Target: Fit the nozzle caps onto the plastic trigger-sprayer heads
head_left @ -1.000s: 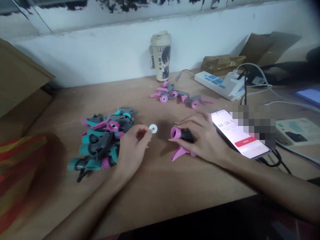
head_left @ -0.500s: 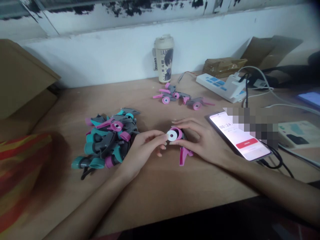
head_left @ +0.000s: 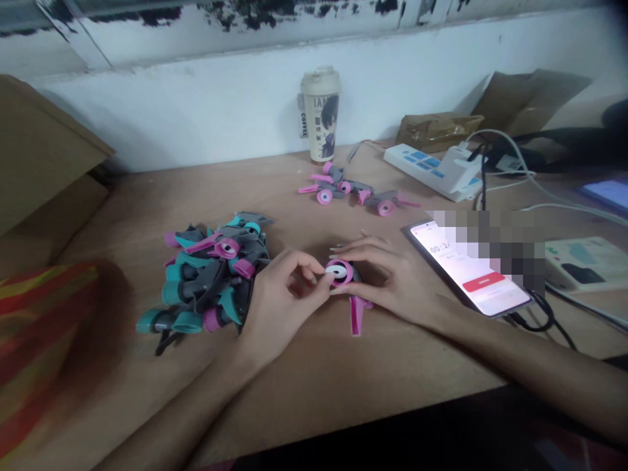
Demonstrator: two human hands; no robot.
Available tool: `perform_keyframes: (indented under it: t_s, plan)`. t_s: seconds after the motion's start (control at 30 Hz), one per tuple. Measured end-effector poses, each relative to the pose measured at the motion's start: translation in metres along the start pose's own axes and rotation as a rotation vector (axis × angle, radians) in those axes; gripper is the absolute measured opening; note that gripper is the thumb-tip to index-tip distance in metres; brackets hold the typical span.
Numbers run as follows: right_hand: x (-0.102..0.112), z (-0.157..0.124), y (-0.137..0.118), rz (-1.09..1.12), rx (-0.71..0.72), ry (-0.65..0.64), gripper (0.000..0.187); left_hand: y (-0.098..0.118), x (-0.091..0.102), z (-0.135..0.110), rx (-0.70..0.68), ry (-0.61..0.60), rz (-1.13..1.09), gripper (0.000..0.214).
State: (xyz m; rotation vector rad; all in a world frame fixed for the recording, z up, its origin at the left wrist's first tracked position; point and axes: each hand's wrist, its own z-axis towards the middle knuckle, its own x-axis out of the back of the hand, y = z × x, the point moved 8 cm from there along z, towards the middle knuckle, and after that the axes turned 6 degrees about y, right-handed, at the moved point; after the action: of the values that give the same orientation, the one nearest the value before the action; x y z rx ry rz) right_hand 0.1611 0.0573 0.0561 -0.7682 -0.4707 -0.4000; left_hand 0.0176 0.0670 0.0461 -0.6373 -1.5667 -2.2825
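Observation:
My right hand [head_left: 392, 278] grips a pink and dark plastic nozzle [head_left: 349, 288] that rests on the wooden table [head_left: 304, 366], its round pink mouth facing me. My left hand [head_left: 282, 297] has its fingers curled, and its thumb and forefinger press a small white ring [head_left: 334, 269] into that mouth. A pink trigger tab sticks out below the nozzle. Just left of my left hand lies a pile of teal, grey and pink nozzles [head_left: 210, 275].
Several finished pink and grey nozzles [head_left: 356, 190] lie farther back. A cream coffee cup [head_left: 319, 111] stands by the wall. A lit phone [head_left: 471, 271] lies right of my hand, with a power strip [head_left: 432, 170], cables and cardboard behind. A striped cloth [head_left: 44, 347] is at left.
My left hand carried the white ring rightward from mid-table to the nozzle's mouth and now presses it in. My right hand turned the nozzle so its trigger tab points toward me.

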Motion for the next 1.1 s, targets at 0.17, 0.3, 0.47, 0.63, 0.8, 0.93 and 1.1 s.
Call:
perform_keyframes:
  t_s: [0.17,0.3,0.47,0.63,0.8,0.93,1.1]
  plan:
    - [-0.001,-0.001,-0.002,-0.008,0.026,-0.001,0.032,0.009,0.001,-0.001,-0.087,0.016,0.016,0.008]
    - [-0.002,-0.002,-0.002,-0.005,0.03,0.003,0.03,0.007,-0.001,0.0,-0.058,-0.022,-0.016,0.011]
    - [-0.003,-0.002,-0.001,-0.027,0.028,0.001,0.03,0.011,0.004,-0.002,-0.129,0.047,-0.01,0.004]
    - [-0.003,-0.003,0.001,-0.103,0.009,-0.037,0.033,0.018,0.002,0.0,-0.166,0.013,0.111,0.002]
    - [-0.002,-0.003,-0.002,-0.156,0.049,-0.025,0.031,0.018,0.002,0.002,-0.148,0.01,0.141,0.004]
    - [-0.001,-0.005,-0.004,-0.155,0.089,0.023,0.025,0.018,-0.001,-0.001,-0.16,0.002,0.199,0.003]
    - [-0.002,-0.008,-0.005,-0.155,0.125,0.039,0.024,0.016,-0.004,-0.004,-0.157,-0.017,0.208,0.004]
